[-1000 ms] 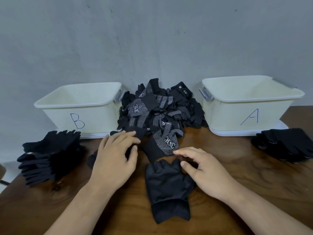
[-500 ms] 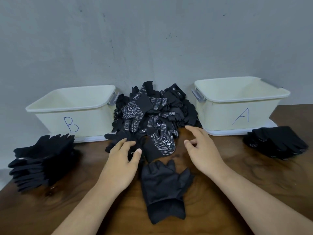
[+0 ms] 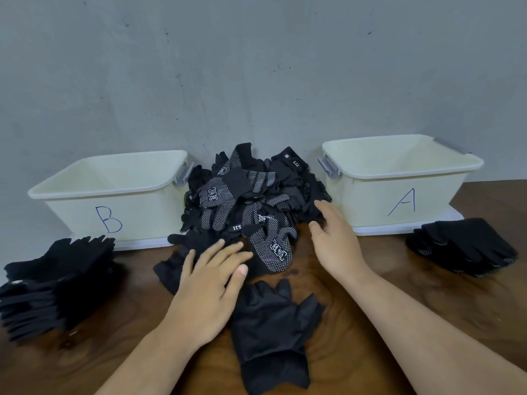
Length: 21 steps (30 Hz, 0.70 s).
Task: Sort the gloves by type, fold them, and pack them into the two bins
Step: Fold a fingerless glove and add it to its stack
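A loose pile of black gloves [image 3: 251, 201] sat at twelve o'clock against a grey wall [image 3: 256, 67], some plain and some covered in white grip dots. The types were mixed together, so sorting looked far from finished. One plain glove [image 3: 271, 323] lay flat by itself at six o'clock, cuff toward the person and fingers pointing at the pile, probably set apart for folding.

The left hand [image 3: 208, 286] rested on another plain glove [image 3: 174, 269] at the pile's near edge, around eleven o'clock from the flat one. Its fingers were straight and spread and gripped nothing. The right hand [image 3: 333, 240] reached to the pile's right edge at one o'clock. It was relaxed and empty, with its fingertips at the dark cloth.

A cream bin marked B [image 3: 114, 201] stood at ten o'clock and a matching bin marked A [image 3: 399, 178] at two o'clock. No gloves showed inside either. A stack of plain gloves [image 3: 54, 280] lay at nine o'clock in front of bin B. A stack showing white dots [image 3: 462, 246] lay at three o'clock beside bin A. Each appeared to wait by its own bin on the dark wooden table [image 3: 399, 295].
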Tool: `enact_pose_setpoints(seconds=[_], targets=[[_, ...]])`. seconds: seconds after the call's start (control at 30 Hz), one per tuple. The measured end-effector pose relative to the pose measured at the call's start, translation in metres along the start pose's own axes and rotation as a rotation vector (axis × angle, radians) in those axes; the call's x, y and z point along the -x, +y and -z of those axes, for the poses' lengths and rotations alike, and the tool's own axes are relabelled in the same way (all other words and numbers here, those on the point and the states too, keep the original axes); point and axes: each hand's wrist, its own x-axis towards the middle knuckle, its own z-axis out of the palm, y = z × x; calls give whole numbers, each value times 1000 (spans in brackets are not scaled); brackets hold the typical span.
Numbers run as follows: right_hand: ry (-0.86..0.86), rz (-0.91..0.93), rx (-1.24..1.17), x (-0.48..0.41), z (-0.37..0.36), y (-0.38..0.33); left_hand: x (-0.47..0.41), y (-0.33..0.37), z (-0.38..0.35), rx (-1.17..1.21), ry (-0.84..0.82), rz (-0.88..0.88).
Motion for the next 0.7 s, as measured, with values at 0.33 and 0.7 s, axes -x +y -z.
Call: enact_pose_setpoints(seconds=[0.33,0.7], targets=[[137,168,-309,3,9,-12,1,4,2,1,-116,44],[-83,263,-282,2,48,-78,4,-2,2,144,48,35]])
